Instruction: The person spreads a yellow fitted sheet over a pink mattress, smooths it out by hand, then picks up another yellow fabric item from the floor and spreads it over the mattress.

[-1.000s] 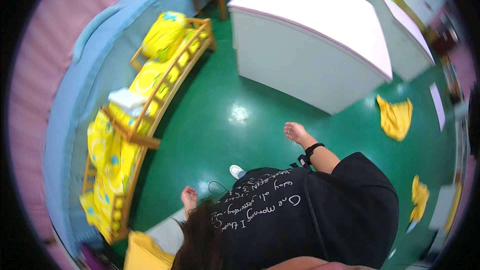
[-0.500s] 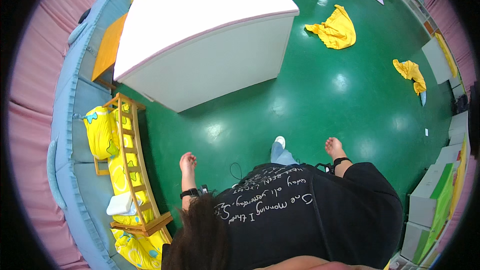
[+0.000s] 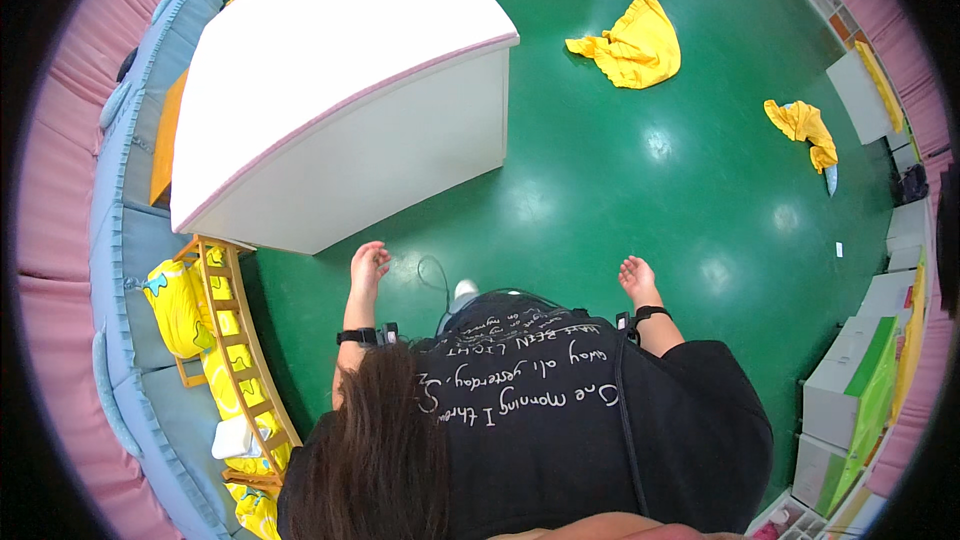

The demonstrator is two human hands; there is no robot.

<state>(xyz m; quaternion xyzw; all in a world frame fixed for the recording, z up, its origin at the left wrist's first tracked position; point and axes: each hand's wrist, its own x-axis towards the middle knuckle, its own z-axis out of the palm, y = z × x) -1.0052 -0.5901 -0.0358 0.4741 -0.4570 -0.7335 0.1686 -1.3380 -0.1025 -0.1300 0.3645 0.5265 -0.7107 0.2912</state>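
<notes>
My left hand (image 3: pixel 369 262) hangs in front of me with its fingers loosely bent and apart, holding nothing. It is nearest to the lower edge of a large white-topped cabinet (image 3: pixel 390 130). On my right side, my right hand (image 3: pixel 634 274) is held out over the green floor (image 3: pixel 580 215), empty, with its fingers apart. Both wrists wear black bands with small devices. Ahead to the right, a crumpled yellow cloth (image 3: pixel 640 45) lies on the floor. Farther right is a smaller yellow cloth (image 3: pixel 805 127) with a light blue end.
To my left stands a wooden crib bed (image 3: pixel 250 370) with yellow bedding (image 3: pixel 178 308) and a white box-like item (image 3: pixel 234 437). Blue padded seating (image 3: pixel 150 340) runs along the left wall. Grey storage units (image 3: pixel 838 375) line the right side. A thin black cord (image 3: pixel 430 262) loops near my left hand.
I have moved forward and turned slightly, so the cabinet and crib sit farther left in view. Both hands have swung a little, still empty. The cloths lie as before.
</notes>
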